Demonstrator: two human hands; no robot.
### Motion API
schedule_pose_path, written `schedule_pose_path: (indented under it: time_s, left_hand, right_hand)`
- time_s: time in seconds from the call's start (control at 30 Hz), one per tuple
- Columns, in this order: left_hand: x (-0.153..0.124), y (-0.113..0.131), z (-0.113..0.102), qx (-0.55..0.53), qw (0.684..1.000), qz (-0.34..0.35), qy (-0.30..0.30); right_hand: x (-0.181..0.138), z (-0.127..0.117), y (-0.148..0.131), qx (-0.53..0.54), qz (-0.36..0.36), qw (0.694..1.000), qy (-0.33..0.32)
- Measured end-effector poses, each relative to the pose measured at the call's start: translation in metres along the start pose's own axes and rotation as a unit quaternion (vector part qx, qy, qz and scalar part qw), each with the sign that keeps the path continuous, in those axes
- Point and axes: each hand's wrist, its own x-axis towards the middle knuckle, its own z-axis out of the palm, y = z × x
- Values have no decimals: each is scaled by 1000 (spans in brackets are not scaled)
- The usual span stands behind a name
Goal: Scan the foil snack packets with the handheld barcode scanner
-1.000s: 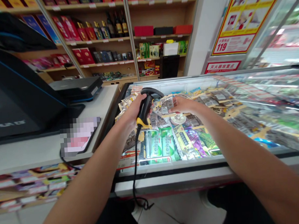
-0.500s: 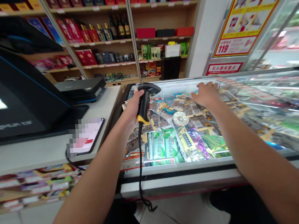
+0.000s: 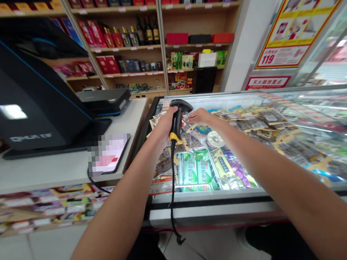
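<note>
My left hand [image 3: 166,124] is wrapped round the grip of a black and yellow barcode scanner [image 3: 177,124], thumb on top, over the left end of a glass-topped freezer case [image 3: 213,212]. Its cable [image 3: 173,185] hangs down past the case's front edge. Just right of the scanner head, my right hand [image 3: 201,116] points left with its fingers drawn together. Whatever they pinch among the shiny packets there is too unclear to name. Below lie brown-and-tan packets [image 3: 163,162], a round silvery lid [image 3: 215,139], green ice-pop packs [image 3: 196,169] and a yellow-labelled pack [image 3: 221,162].
On the left counter [image 3: 61,168] stand a dark checkout terminal [image 3: 43,110] and a black scale [image 3: 104,101]. A phone [image 3: 113,153] lies near the counter's edge. Shelves [image 3: 127,48] of boxes and bottles line the back. A yellow-red poster [image 3: 290,24] hangs at right.
My right hand has moved left across the case, from above the packets to beside the scanner head. My left hand keeps its hold on the scanner. The view has shifted slightly left.
</note>
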Motion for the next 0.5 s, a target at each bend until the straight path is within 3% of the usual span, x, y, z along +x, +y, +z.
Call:
schedule_pose_path:
  time_s: [0.3,0.5]
  left_hand:
    - [1,-6,4,21,997,-12,-73]
    - [-2,-9,7,53,996,-21,-63]
  right_hand:
    - [-36,-17,17,272,83,949,135]
    - [-38,-26,18,314,127,927,162]
